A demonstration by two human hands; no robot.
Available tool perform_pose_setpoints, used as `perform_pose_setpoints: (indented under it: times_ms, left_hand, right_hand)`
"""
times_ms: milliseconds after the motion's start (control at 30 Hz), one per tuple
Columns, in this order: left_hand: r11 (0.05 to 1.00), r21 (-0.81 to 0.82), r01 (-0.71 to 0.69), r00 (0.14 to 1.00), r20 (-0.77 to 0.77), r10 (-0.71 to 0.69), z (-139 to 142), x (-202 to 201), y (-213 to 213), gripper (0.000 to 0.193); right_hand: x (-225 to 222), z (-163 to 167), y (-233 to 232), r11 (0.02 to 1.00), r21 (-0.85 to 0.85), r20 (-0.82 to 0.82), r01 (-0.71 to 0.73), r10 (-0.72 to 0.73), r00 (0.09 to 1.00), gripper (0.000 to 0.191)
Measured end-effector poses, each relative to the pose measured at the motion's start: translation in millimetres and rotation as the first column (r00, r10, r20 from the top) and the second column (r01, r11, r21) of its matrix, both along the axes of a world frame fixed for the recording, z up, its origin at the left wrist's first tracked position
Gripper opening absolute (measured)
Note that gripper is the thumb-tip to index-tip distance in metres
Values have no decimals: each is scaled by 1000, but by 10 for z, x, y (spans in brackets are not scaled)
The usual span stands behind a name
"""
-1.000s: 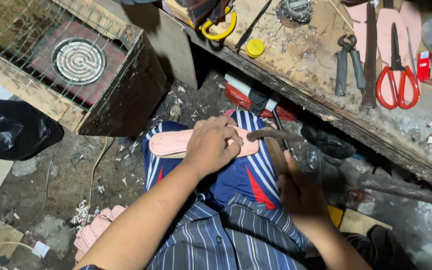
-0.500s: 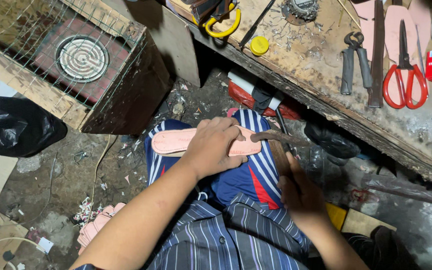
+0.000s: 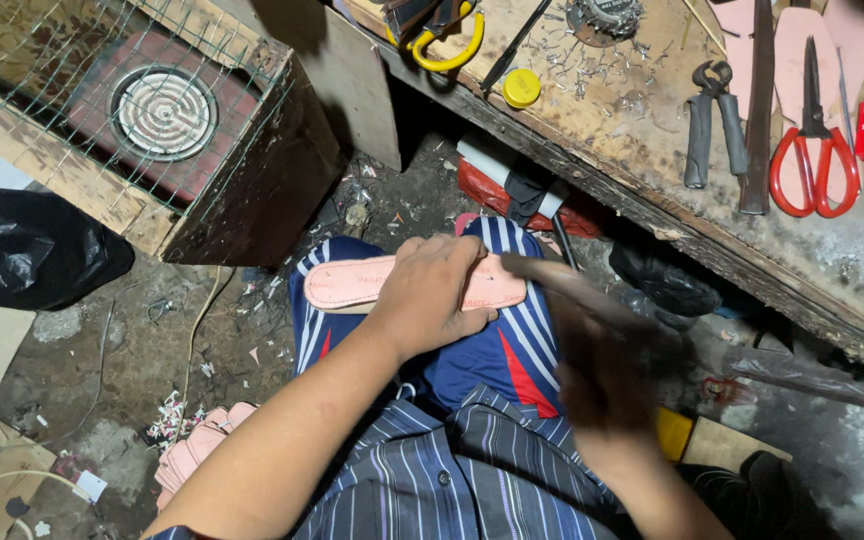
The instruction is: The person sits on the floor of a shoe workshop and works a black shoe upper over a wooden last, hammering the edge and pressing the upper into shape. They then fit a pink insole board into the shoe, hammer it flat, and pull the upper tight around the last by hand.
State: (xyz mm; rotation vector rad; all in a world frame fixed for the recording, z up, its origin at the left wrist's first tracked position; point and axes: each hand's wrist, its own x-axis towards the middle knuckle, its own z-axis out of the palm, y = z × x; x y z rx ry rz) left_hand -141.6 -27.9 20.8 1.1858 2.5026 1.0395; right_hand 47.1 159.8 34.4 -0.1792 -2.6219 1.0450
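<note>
A pink shoe sole (image 3: 352,284) lies flat across my knee, over blue striped shorts (image 3: 512,350). My left hand (image 3: 435,292) presses down on its middle, fingers spread over it. My right hand (image 3: 602,385) is blurred with motion and grips the handle of a hammer (image 3: 564,283), whose head sits at the sole's right end.
A worn wooden bench (image 3: 642,150) runs along the right with red-handled scissors (image 3: 814,150), pliers (image 3: 707,125), a yellow cap (image 3: 522,87) and metal shavings. A wire-covered box with a coil heater (image 3: 164,112) stands at left, a black bag (image 3: 22,250) beside it. More pink soles (image 3: 192,462) lie on the dirty floor.
My right hand has swung the hammer, its head shifting over the sole's right end. My left hand stays pressed on the sole.
</note>
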Motion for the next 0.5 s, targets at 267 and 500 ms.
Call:
perform_pose_setpoints:
  times_ms: [267, 500]
  left_hand:
    - [1000, -16, -8, 1000, 6, 8, 9, -4, 6, 62]
    - [998, -58, -4, 999, 40, 7, -8, -51, 30, 69]
  right_hand:
    - [136, -68, -59, 852, -521, -124, -53, -14, 992, 29]
    - [10, -389, -2, 888, -324, 499, 328, -134, 856, 68]
